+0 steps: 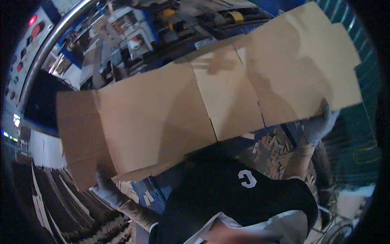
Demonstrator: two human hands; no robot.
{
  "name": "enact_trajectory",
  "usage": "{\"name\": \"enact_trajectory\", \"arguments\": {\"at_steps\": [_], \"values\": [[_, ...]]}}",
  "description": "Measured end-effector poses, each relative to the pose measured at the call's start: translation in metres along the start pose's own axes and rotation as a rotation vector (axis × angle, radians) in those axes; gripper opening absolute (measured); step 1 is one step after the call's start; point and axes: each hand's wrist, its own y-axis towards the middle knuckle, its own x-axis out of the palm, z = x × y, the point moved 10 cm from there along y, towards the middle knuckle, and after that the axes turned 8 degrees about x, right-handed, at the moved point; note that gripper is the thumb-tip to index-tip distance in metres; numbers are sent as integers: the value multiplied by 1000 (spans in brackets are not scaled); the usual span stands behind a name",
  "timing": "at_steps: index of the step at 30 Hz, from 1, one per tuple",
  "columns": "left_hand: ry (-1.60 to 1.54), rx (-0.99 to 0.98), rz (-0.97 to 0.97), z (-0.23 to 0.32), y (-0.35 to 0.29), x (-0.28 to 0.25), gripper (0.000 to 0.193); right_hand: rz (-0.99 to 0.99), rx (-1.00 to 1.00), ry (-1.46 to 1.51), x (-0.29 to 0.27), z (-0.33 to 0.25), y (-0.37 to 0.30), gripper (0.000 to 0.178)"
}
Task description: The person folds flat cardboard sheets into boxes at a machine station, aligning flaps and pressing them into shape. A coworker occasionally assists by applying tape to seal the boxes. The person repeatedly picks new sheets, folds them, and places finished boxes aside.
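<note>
A long brown cardboard sheet [154, 118], creased across into several panels and notched at its far right end, stretches in front of me, tilted up toward the right. My left hand [107, 189], in a grey glove, grips the lower edge of its left end panel, thumb on the face. Near the lower right corner my right hand [321, 124], also gloved, holds the sheet with the thumb over the top face. The other fingers of both hands are mostly hidden behind the cardboard. Shadows fall across the middle and right panels.
Machinery [134, 40] with metal parts stands beyond the sheet. A control panel [24, 61] with coloured buttons and a curved metal rail [44, 49] are at left. Stacked cardboard sheets [65, 203] lie lower left. Cardboard scraps [274, 152] are heaped below the sheet.
</note>
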Motion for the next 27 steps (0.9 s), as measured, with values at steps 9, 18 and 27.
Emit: {"name": "enact_trajectory", "arguments": {"at_steps": [9,18,27], "values": [[601,442,-840,42,-92,162,66,-1404,-766,-185,183,-89,-222,36],[737,598,-1305,25,-123,207,50,-1423,-792,-209,206,-62,-261,44],[737,576,-1317,24,-120,220,57,-1385,-490,-266,230,-62,-243,43]]}}
